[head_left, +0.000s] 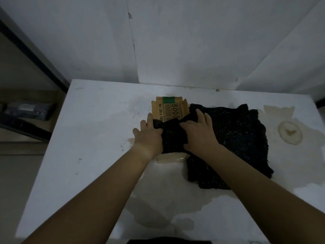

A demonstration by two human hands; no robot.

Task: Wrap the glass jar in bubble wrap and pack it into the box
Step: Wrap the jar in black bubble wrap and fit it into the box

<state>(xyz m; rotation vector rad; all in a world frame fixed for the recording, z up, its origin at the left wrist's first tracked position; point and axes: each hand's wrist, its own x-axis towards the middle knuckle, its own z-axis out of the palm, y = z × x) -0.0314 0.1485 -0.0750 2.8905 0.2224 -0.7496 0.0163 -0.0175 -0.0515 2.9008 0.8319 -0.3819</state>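
Observation:
A black sheet of bubble wrap lies spread on the white table. Its left part is bunched over an object between my hands. A pale, glassy end of the jar sticks out below the wrap, near my left wrist. My left hand presses the left side of the bundle, fingers spread. My right hand lies on top of the bundle and grips the wrap. A brown cardboard box with green tape and black print lies flat just behind my hands.
The table top carries brownish stains, with a ring-shaped mark at the right. A white wall rises right behind the table. At the left, beyond the table edge, a dark frame and a dark object sit lower down.

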